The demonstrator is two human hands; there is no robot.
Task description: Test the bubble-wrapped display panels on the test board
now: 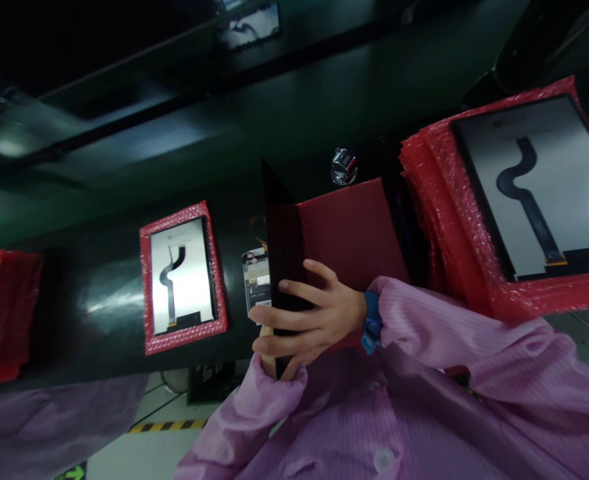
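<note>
A dark, thin display panel stands tilted nearly on edge between my two hands. My right hand reaches in from the right, its fingers laid across the panel's dark face and over its near edge. My left hand is on the panel's left side by the lower edge, mostly hidden behind the panel and my right fingers. Just left of the panel, a tablet-like device with bare circuit parts lies partly covered. Beneath and right of the panel is a flat red bubble-wrap bag.
To the left, a display with a ribbon cable rests on red bubble wrap. A stack of red bubble bags at right carries another display. More red bags lie far left. A small shiny metal object stands behind.
</note>
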